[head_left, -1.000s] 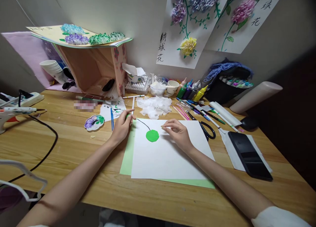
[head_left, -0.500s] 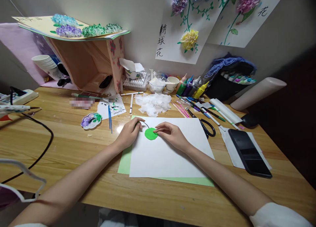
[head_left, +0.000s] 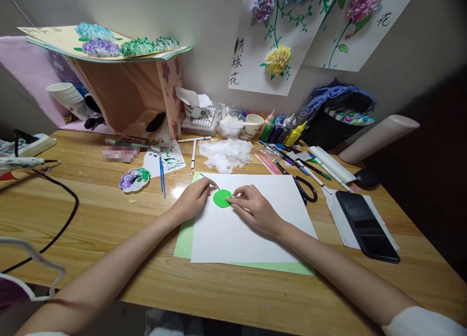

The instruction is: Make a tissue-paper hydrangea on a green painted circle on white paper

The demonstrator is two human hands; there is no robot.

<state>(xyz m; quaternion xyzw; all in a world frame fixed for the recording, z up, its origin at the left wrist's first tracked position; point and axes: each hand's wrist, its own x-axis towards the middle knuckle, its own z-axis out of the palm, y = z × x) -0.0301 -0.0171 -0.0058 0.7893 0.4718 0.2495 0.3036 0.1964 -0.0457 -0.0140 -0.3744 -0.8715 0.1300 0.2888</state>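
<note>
A flat, bright green disc point(head_left: 222, 198) lies over the upper left part of a white sheet of paper point(head_left: 251, 243). A thin dark strand point(head_left: 218, 187) runs up and left from its top edge, passing by the fingertips of my left hand point(head_left: 193, 198). Those fingers are curled together around the strand; whether it is wire or thread I cannot make out. My right hand point(head_left: 257, 210) has thumb and fingertips closed on the disc's right edge. Beneath the white sheet, a light green sheet point(head_left: 184, 243) shows along the left and bottom.
Black scissors point(head_left: 306, 189) lie partly at the sheet's right edge, with a phone point(head_left: 367, 226) farther right. Torn white tissue point(head_left: 226, 153) sits behind the paper. To the left are a paint palette point(head_left: 134, 179) and blue brushes point(head_left: 162, 175). Paint bottles point(head_left: 277, 129) stand at the back.
My left fingers have shifted slightly, and more of the dark strand shows beyond them. My right hand has turned a little at the disc's edge. The disc stays nearly in place.
</note>
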